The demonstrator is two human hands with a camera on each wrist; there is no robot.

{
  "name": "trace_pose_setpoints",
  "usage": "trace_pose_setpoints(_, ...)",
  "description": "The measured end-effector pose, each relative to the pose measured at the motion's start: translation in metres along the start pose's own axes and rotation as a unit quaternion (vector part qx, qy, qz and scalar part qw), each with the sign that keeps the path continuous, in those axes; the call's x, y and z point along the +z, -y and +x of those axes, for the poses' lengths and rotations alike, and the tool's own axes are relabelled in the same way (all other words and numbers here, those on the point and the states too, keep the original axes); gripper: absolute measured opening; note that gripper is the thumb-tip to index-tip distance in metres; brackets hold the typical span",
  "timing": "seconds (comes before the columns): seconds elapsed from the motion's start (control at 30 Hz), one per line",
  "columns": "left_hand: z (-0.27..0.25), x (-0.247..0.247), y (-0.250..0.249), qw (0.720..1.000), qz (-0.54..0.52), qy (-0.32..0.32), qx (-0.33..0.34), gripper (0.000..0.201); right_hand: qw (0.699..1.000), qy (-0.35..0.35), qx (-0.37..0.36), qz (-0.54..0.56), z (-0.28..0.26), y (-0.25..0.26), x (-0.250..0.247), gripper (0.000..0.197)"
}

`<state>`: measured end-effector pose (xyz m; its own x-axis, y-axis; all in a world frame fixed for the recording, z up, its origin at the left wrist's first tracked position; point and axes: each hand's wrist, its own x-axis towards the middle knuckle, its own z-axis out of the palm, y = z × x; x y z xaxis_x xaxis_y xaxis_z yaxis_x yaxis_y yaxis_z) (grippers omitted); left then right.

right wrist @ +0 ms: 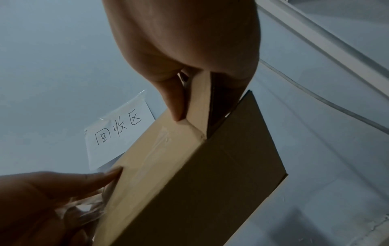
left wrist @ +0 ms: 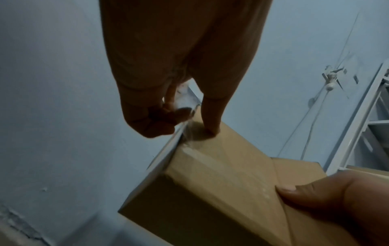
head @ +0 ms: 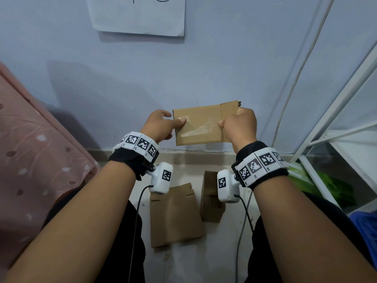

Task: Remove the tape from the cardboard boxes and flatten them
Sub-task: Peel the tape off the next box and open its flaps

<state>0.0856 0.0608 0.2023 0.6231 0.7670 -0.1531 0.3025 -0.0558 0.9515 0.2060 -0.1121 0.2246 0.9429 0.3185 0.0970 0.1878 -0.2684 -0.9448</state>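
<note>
I hold a small brown cardboard box in the air before the wall. Clear tape runs shiny across its front face. My left hand is at the box's left edge; its thumb presses the taped face and its curled fingers hold a crumpled strip of peeled clear tape. My right hand grips the box's right end, thumb in front on the flap fold and fingers behind. That end stands open in the right wrist view.
On the floor below lie a flattened cardboard sheet and another small box. A white metal rack stands right, with green items under it. Pink fabric is left. A paper sign and cable are on the wall.
</note>
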Motion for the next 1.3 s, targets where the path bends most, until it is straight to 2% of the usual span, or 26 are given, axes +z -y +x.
trace_pose_setpoints(0.17, 0.001, -0.009, 0.002, 0.987, 0.114, 0.115, -0.021, 0.051, 0.998, -0.006, -0.008, -0.062, -0.002, 0.0, 0.0, 0.03)
trace_pose_setpoints(0.23, -0.002, -0.009, 0.003, 0.974, 0.164, 0.15, -0.036, 0.049, 0.995, -0.006, -0.023, -0.097, -0.005, 0.0, 0.0, 0.037)
trace_pose_setpoints(0.3, -0.005, -0.009, 0.002, 0.964, 0.2, 0.168, -0.043, 0.039, 0.992, -0.001, -0.037, -0.119, -0.008, 0.0, -0.001, 0.039)
trace_pose_setpoints(0.4, -0.01, -0.011, -0.001, 0.961, 0.202, 0.181, -0.053, 0.019, 0.989, 0.002, -0.066, -0.133, -0.01, 0.0, -0.001, 0.036)
trace_pose_setpoints(0.53, -0.014, -0.016, -0.003, 0.963, 0.144, 0.214, -0.081, 0.017, 0.974, -0.004, -0.118, -0.193, -0.012, -0.001, -0.002, 0.019)
trace_pose_setpoints(0.57, -0.015, -0.017, -0.003, 0.963, 0.132, 0.218, -0.085, 0.017, 0.97, -0.005, -0.132, -0.204, -0.012, -0.001, -0.001, 0.023)
trace_pose_setpoints(0.67, -0.02, -0.017, -0.004, 0.967, 0.114, 0.21, -0.091, 0.017, 0.952, 0.022, -0.18, -0.245, -0.012, -0.008, 0.002, 0.074)
trace_pose_setpoints(0.73, -0.021, -0.017, -0.004, 0.97, 0.116, 0.194, -0.094, 0.016, 0.909, 0.028, -0.24, -0.338, -0.017, -0.008, 0.005, 0.085)
trace_pose_setpoints(0.8, -0.019, -0.017, -0.003, 0.973, 0.112, 0.177, -0.1, 0.015, 0.819, 0.033, -0.313, -0.48, -0.021, -0.008, 0.009, 0.082)
trace_pose_setpoints(0.83, -0.018, -0.017, -0.003, 0.974, 0.111, 0.167, -0.102, 0.017, 0.772, 0.053, -0.346, -0.531, -0.023, -0.007, 0.011, 0.077)
trace_pose_setpoints(0.87, -0.017, -0.016, -0.003, 0.976, 0.111, 0.157, -0.103, 0.02, 0.742, 0.093, -0.37, -0.551, -0.026, -0.008, 0.015, 0.074)
trace_pose_setpoints(0.9, -0.017, -0.015, -0.003, 0.977, 0.112, 0.148, -0.102, 0.023, 0.731, 0.149, -0.376, -0.55, -0.029, -0.009, 0.019, 0.076)
trace_pose_setpoints(0.97, -0.017, -0.013, -0.002, 0.978, 0.11, 0.147, -0.099, 0.023, 0.732, 0.253, -0.338, -0.535, -0.036, -0.017, 0.027, 0.1)
trace_pose_setpoints(1.0, -0.019, -0.012, -0.003, 0.978, 0.109, 0.151, -0.097, 0.02, 0.728, 0.272, -0.327, -0.537, -0.039, -0.022, 0.032, 0.115)
trace_pose_setpoints(1.07, -0.026, -0.009, -0.004, 0.975, 0.11, 0.166, -0.093, 0.011, 0.723, 0.258, -0.329, -0.551, -0.044, -0.032, 0.039, 0.127)
trace_pose_setpoints(1.1, -0.028, -0.007, -0.005, 0.975, 0.111, 0.169, -0.089, 0.017, 0.732, 0.238, -0.324, -0.55, -0.046, -0.036, 0.042, 0.126)
trace_pose_setpoints(1.2, -0.028, -0.006, -0.006, 0.984, 0.075, 0.145, -0.073, 0.034, 0.795, 0.21, -0.275, -0.498, -0.043, -0.04, 0.04, 0.12)
trace_pose_setpoints(1.3, -0.025, -0.01, -0.007, 0.99, 0.079, 0.108, -0.054, 0.032, 0.847, 0.224, -0.25, -0.413, -0.032, -0.046, 0.035, 0.12)
